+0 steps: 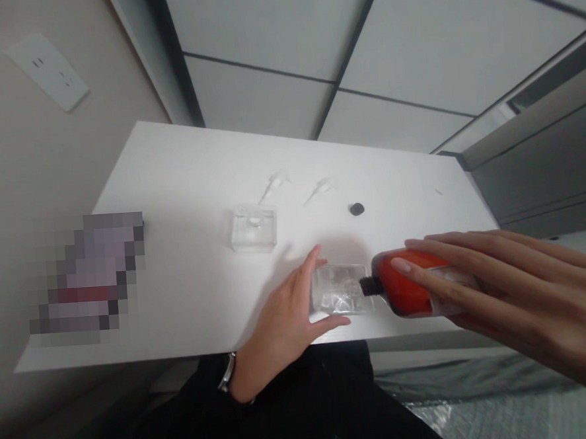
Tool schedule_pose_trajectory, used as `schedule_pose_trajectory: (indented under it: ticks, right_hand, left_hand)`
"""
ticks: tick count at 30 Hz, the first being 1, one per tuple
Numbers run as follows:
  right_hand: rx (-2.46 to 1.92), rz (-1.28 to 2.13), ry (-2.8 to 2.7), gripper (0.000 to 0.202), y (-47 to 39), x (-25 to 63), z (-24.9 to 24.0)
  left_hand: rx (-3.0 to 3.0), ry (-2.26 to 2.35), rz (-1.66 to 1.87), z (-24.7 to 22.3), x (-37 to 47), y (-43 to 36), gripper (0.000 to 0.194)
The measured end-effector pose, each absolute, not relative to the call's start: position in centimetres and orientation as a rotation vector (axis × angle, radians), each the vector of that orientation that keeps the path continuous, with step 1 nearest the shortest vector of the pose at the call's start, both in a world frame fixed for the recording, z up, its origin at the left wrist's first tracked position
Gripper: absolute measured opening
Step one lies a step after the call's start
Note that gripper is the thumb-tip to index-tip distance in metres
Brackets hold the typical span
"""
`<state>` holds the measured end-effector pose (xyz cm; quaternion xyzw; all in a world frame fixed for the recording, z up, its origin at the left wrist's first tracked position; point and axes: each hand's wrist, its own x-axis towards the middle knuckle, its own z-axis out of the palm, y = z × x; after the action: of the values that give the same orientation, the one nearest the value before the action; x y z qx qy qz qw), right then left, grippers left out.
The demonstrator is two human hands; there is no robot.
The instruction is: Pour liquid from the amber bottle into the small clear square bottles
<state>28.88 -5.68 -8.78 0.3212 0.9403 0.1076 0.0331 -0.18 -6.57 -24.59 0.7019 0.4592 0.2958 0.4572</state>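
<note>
The left hand [279, 313] is half curled around a clear rectangular container [330, 300], its thumb along the near side and its fingers at the far side, steadying it near the front edge of the white table [187, 272]. The right hand [509, 272] is closed around an orange-red bottle [409, 282], fingers laid along its body. The bottle is tipped onto its side, with its black threaded neck [370, 285] pointing left over the container's right end; whether any liquid is running out I cannot tell.

Beyond the hands, a second clear container [254, 232] stands to the left, well apart from the first. Behind it and to its right lie 2 small translucent pieces [275, 183], probably nozzles or funnels, though they are too blurred to be sure. A black cap [356, 209] lies farther right, beyond the held container. At the table's left end is 1 pixelated item [90, 271].
</note>
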Motion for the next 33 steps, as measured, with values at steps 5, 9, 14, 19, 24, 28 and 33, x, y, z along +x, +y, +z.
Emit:
schedule_pose_trajectory:
  ticks: [5,9,14,19,24,28,33]
  right_hand:
    - [0.976,0.387,2.853,0.081,-5.6,28.7,-8.5]
    - [0.993,0.357,2.845,0.081,-5.5,28.6,-8.4]
    - [0.953,0.370,2.829,0.082,-5.4,28.3,-8.1]
    - [0.912,0.398,2.822,0.082,-5.3,28.2,-7.8]
    - [0.939,0.385,2.816,0.081,-5.4,28.1,-7.7]
    - [0.950,0.380,2.797,0.082,-5.5,27.5,-7.4]
    - [0.957,0.365,2.800,0.085,-5.6,26.6,-6.9]
  left_hand:
    - [1.699,1.112,0.731,-24.7,-0.3,-6.6,0.120]
    - [1.730,1.112,0.735,-24.9,-0.4,-6.6,0.115]
    - [1.809,1.109,0.721,-25.0,-0.4,-6.5,0.111]
    - [1.856,1.132,0.707,-25.0,-0.3,-6.5,0.111]
    - [1.859,1.128,0.696,-25.2,-0.3,-6.5,0.109]
    - [1.859,1.126,0.718,-25.6,-0.3,-6.6,0.110]
    - [1.865,1.127,0.719,-25.8,-0.2,-6.6,0.111]
